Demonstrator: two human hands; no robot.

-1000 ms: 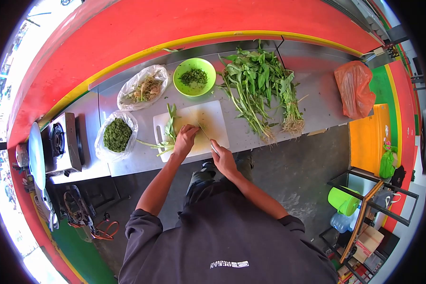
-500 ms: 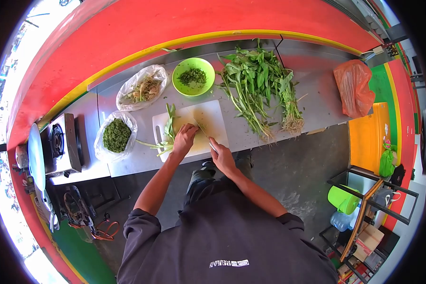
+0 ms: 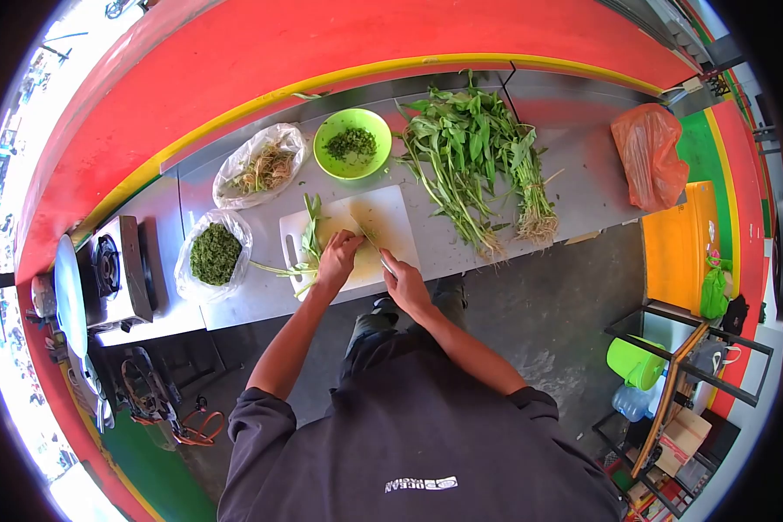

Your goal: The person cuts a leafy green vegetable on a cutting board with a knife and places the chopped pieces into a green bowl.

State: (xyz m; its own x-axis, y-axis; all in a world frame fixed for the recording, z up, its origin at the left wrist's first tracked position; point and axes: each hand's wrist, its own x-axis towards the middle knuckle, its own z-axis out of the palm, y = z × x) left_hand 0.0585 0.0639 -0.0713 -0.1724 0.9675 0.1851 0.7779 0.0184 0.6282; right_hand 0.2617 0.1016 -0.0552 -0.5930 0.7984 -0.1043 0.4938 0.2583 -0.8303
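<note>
My right hand (image 3: 404, 285) grips a knife (image 3: 372, 241), whose blade lies over the cutting board (image 3: 390, 205) and points away from me. On the board, my left hand (image 3: 339, 254) has its fingers pressed together just left of the blade; what they pinch is hidden. Leafy green stalks (image 3: 311, 230) lie along the board's left side, beside the left hand, with pale stems sticking out past the edge. A green bowl (image 3: 323, 157) with chopped greens stands behind the board.
Long-stemmed greens (image 3: 470, 143) and a rooted bunch (image 3: 531, 191) lie right of the board. Leftward are a bag of root ends (image 3: 265, 170), a bag of chopped greens (image 3: 215, 254) and a stove (image 3: 117, 265). An orange plastic bag (image 3: 648, 157) sits at the counter's right end.
My hands stay at almost the same spot on the board, with the knife beside the left fingertips. The view has shifted slightly.
</note>
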